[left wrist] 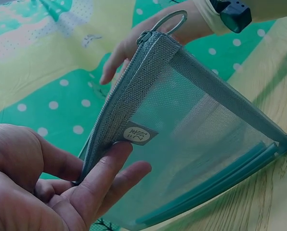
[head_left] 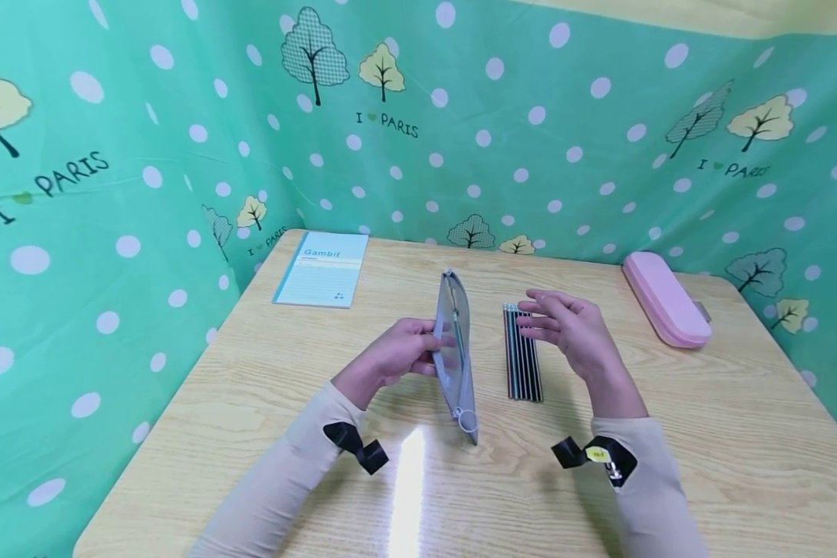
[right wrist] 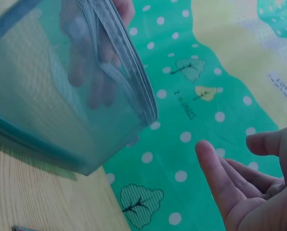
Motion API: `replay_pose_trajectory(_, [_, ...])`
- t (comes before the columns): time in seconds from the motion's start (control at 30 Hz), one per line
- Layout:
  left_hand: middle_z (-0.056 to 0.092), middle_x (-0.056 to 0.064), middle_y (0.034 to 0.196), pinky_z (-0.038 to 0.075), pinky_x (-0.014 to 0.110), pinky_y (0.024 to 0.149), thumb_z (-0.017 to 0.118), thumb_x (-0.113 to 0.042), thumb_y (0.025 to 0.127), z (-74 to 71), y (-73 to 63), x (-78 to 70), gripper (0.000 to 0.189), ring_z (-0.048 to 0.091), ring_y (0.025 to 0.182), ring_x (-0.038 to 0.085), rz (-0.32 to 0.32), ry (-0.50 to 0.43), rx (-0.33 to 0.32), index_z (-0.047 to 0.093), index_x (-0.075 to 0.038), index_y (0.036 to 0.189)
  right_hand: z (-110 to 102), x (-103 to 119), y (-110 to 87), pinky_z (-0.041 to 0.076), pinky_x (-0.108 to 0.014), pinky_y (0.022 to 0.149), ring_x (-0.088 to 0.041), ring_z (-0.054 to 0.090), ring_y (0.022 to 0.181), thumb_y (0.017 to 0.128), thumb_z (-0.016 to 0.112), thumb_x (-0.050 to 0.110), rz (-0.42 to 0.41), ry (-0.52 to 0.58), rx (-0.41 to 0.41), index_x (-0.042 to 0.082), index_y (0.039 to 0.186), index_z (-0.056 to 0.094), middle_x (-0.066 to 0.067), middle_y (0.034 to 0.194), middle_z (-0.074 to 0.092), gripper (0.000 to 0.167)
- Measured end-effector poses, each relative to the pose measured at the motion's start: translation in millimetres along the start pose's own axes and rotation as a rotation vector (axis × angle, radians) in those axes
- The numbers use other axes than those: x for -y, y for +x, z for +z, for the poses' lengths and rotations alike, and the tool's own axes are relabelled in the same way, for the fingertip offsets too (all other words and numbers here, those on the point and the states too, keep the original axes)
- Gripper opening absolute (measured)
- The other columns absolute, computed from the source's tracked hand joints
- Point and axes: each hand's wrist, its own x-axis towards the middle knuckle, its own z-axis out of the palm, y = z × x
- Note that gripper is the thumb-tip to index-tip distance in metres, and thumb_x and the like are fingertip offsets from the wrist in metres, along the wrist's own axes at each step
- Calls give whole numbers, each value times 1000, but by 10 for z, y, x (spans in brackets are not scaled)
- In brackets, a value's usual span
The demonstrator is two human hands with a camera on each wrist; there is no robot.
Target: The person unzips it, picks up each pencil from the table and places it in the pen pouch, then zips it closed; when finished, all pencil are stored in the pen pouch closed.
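A thin grey pouch (head_left: 449, 372) stands on its edge over the middle of the counter (head_left: 251, 434), to the left of a row of pencils (head_left: 524, 364); whether its bottom touches the wood, I cannot tell. Its two sides are parted at the mouth, and a ring (head_left: 467, 421) hangs from the zip at the near end. Through the mesh, some long thin things (left wrist: 215, 185) of dark green colour show along the bottom, but what exactly they are is not clear. The pencils lie side by side on the counter, outside of the pouch. Farther to the right is a pink case (head_left: 666, 298), which seems closed, so its content is hidden. The left hand (head_left: 401, 349) grasps the pouch by its upper edge, with the thumb on one side and the fingers on the other, the forearm coming in slantwise. The right hand (head_left: 579, 329) is raised near the far end of the pencils; its fingers are spread towards the pouch and hold nothing.
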Motion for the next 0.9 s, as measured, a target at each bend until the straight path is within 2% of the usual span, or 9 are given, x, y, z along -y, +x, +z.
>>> replay_pose_trajectory(0.17, [58, 28, 142, 65, 35, 85, 43, 2, 104, -13, -15, -1, 46, 73, 107, 36, -3, -10, 3, 44, 10, 149, -73, -55, 76, 63, -23, 86, -7, 74, 91, 111, 47, 22, 31, -1, 12, -14, 151, 36, -2, 112, 71, 55])
replay_pose_trajectory(0.33, [61, 30, 137, 66, 30, 79, 46, 0, 105, -15, -14, -3, 43, 75, 94, 24, -6, -2, -1, 47, 11, 147, -86, -159, 148, 63, -23, 85, -7, 73, 90, 111, 47, 23, 78, -53, -6, -14, 150, 39, -3, 111, 70, 54])
replay_pose_trajectory(0.43, [62, 30, 137, 66, 28, 75, 45, 0, 105, -12, 1, -1, 43, 74, 93, 22, -5, 2, 5, 47, 11, 147, -106, -217, 161, 63, -23, 86, -6, 73, 90, 111, 47, 24, 95, -98, -13, -13, 150, 40, -11, 119, 69, 54])
replay_pose_trajectory(0.63, [59, 28, 141, 65, 27, 73, 44, 0, 106, -1, 7, -26, 46, 75, 101, 31, -2, -5, 7, 43, 9, 151, -233, -293, 204, 63, -24, 86, -7, 72, 90, 110, 49, 23, 114, -166, -21, -16, 148, 40, -23, 128, 64, 55])
replay_pose_trajectory(0.77, [59, 29, 141, 66, 28, 75, 45, -1, 106, 0, -1, -36, 46, 75, 99, 29, -3, -5, -1, 42, 9, 151, -346, -369, 268, 63, -24, 85, -7, 73, 87, 109, 51, 18, 146, -225, -24, -19, 145, 40, -35, 134, 58, 53])
replay_pose_trajectory(0.9, [60, 30, 139, 66, 32, 79, 47, -1, 106, 2, -3, -20, 46, 75, 95, 26, -10, -11, 9, 43, 9, 151, -461, -474, 328, 63, -24, 84, -7, 73, 85, 108, 51, 15, 198, -268, -8, -20, 145, 39, -40, 141, 52, 52])
